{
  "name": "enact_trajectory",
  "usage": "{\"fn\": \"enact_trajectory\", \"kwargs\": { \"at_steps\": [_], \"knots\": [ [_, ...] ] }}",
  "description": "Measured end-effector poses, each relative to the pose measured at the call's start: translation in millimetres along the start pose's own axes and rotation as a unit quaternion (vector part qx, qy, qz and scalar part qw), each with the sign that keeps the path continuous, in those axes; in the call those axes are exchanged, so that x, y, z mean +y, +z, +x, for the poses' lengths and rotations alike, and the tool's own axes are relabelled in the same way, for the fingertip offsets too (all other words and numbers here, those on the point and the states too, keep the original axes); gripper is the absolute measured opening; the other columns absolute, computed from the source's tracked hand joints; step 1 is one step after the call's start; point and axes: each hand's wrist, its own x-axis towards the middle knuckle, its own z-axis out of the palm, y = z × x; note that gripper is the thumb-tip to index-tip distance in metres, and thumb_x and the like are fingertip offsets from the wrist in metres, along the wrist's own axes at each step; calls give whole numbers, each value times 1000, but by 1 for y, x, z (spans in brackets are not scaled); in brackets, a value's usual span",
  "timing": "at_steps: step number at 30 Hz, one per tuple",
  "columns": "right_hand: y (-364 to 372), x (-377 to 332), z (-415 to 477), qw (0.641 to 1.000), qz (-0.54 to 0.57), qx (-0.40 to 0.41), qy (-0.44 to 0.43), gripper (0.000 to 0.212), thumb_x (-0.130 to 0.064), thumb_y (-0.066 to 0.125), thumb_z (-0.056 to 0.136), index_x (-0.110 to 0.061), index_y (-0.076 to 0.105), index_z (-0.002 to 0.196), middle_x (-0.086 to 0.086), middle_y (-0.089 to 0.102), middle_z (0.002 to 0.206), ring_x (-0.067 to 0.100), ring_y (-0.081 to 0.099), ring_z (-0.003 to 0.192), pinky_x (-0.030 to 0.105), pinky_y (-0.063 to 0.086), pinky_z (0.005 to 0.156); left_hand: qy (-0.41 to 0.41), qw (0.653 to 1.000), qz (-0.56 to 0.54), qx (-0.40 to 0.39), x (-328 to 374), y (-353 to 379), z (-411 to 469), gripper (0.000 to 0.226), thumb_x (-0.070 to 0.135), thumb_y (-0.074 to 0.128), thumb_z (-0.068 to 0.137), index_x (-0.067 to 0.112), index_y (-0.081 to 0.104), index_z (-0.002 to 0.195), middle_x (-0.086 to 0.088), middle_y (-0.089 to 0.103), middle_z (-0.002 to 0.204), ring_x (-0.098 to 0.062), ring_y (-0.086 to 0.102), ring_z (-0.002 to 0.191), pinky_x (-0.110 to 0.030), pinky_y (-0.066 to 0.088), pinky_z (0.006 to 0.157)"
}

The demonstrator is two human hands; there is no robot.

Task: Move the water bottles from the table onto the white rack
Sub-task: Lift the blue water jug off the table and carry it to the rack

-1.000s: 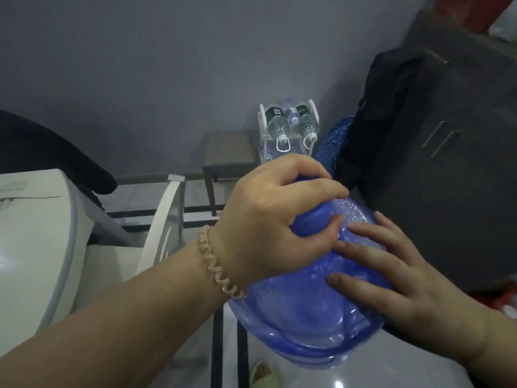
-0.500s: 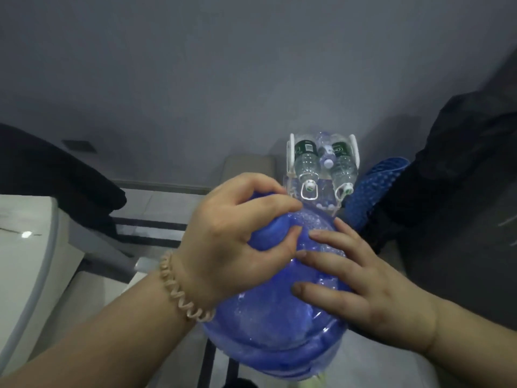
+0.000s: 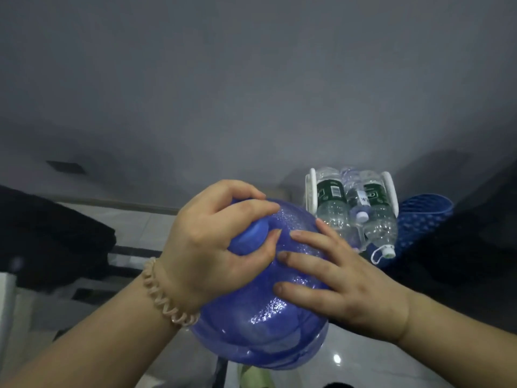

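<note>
Jug [image 3: 260, 326]: large, translucent blue, droplet-beaded, held above tiled floor [image 3: 363, 365].
Left hand [image 3: 207, 247]: fingers clenched round the blue cap [image 3: 251, 236].
Right hand [image 3: 344, 278]: fingers straight, spread flat on the jug's shoulder.
Rack [image 3: 312, 189]: white, just past the jug's far right edge, holding clear bottles [image 3: 333, 208] lying caps-forward.
Bare floor lies left of the jug.

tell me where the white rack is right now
Head view, right of centre: the white rack stands by the wall just beyond the blue jug, with small bottles lying in it.
</note>
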Motion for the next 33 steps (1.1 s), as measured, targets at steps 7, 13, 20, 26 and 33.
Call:
{"fn": "enact_trajectory", "kwargs": {
  "at_steps": [7, 13, 20, 26, 33],
  "knots": [
    [42, 93, 39, 1000, 5, -5, -2, 25, -21, 48, 99, -24, 49, 124, 6, 43, 133, 37, 43, 127, 61, 34, 102, -10, 1000, 1, -23, -83, 31, 60, 25, 16, 77, 71, 5, 72, 93, -11, 64, 93, -18, 62, 82, -30, 52, 74],
    [82, 165, 58, 999, 20, 11, -33, 23, -21, 48, 100, -25, 49, 123, 5, 44, 132, 35, 42, 127, 59, 34, 104, -22, 998, 40, -34, -135, 59, 89, 24, 15, 77, 71, 3, 72, 92, -12, 64, 93, -19, 63, 83, -32, 52, 74],
    [122, 256, 68, 998, 43, 26, -40, 24, -21, 53, 98, -26, 51, 121, 4, 44, 132, 34, 41, 127, 59, 33, 104, -29, 996, 80, -30, -195, 109, 132, 22, 15, 76, 74, 2, 72, 92, -12, 64, 93, -17, 60, 85, -28, 51, 78],
    [155, 304, 76, 998, 44, 9, -34, 23, -21, 50, 100, -25, 49, 122, 5, 44, 130, 35, 41, 126, 59, 33, 104, -34, 997, 60, -36, -248, 142, 148, 23, 15, 76, 74, 2, 72, 92, -14, 64, 94, -19, 60, 84, -31, 51, 76],
    [195, 334, 79, 999, 38, -11, -2, 25, -20, 54, 98, -24, 50, 122, 6, 43, 132, 35, 39, 128, 60, 32, 104, -24, 998, 26, -54, -304, 170, 155, 23, 15, 78, 73, 2, 72, 91, -14, 64, 92, -24, 63, 80, -37, 52, 70]
  ]
}}
